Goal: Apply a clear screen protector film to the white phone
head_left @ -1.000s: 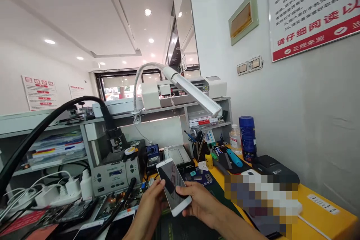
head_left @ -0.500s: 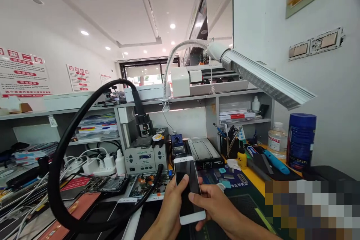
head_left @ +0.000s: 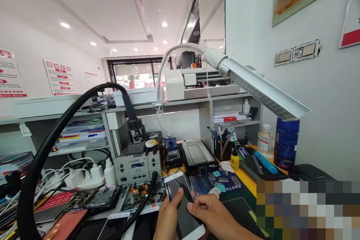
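Observation:
A white-framed smartphone (head_left: 187,210) with a dark screen is held upright and tilted at the bottom centre. My left hand (head_left: 166,215) grips its left side, the thumb lying on the glass. On the other side, my right hand (head_left: 213,212) has its thumb at the screen's right part and its fingers around the edge. Both hands' fingertips behind the phone are hidden. Just left of the phone, a tray of small electronic parts (head_left: 137,197) lies on the bench, with a thick black hose (head_left: 142,206) crossing it.
A grey hot-air station (head_left: 137,167) stands behind the hands. A lamp (head_left: 267,88) hangs from the upper right. A pen holder (head_left: 222,148), a yellow bottle (head_left: 234,160) and a blue can (head_left: 287,144) stand at right. Phone parts and white cables (head_left: 60,176) crowd the left side.
The head view has turned somewhat to the right, so most things sit further left. The phone is lower in the picture and leans more to the left; both hands keep hold of it.

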`<state>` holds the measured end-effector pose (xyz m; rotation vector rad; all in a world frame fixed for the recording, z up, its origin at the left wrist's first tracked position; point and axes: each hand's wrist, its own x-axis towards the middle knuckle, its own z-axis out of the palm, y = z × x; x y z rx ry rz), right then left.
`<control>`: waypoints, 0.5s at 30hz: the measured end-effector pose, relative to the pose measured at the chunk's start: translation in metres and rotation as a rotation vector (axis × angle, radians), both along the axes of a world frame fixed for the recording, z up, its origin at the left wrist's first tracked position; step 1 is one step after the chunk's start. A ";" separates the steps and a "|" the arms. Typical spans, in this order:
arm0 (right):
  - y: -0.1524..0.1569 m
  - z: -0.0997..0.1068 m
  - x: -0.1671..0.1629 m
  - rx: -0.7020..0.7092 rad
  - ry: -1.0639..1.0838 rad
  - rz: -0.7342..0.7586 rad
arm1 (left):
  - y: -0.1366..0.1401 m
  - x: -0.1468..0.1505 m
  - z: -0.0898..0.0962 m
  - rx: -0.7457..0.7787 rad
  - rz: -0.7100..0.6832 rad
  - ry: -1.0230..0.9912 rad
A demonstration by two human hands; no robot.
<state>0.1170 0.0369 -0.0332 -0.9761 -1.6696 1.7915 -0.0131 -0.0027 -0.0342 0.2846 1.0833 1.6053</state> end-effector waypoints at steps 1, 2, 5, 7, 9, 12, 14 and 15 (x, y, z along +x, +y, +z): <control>0.000 0.000 0.000 -0.013 0.000 0.002 | 0.001 0.000 -0.001 0.000 -0.009 -0.027; 0.000 0.000 0.000 -0.020 0.002 0.000 | 0.001 0.001 -0.001 0.005 -0.028 -0.058; 0.000 0.001 0.002 -0.011 -0.004 -0.020 | 0.000 0.004 0.002 0.006 -0.114 -0.155; 0.001 0.004 0.004 0.014 -0.007 -0.042 | -0.003 0.006 0.008 -0.045 -0.127 -0.204; 0.003 0.008 0.008 0.030 -0.014 -0.060 | -0.008 0.007 0.016 -0.079 -0.147 -0.234; 0.007 0.016 0.016 0.037 0.015 -0.093 | -0.018 0.008 0.029 -0.024 -0.225 -0.221; 0.009 0.023 0.023 0.035 0.063 -0.127 | -0.023 0.008 0.035 0.007 -0.244 -0.207; 0.010 0.027 0.027 0.036 0.083 -0.138 | -0.025 0.008 0.037 0.017 -0.235 -0.204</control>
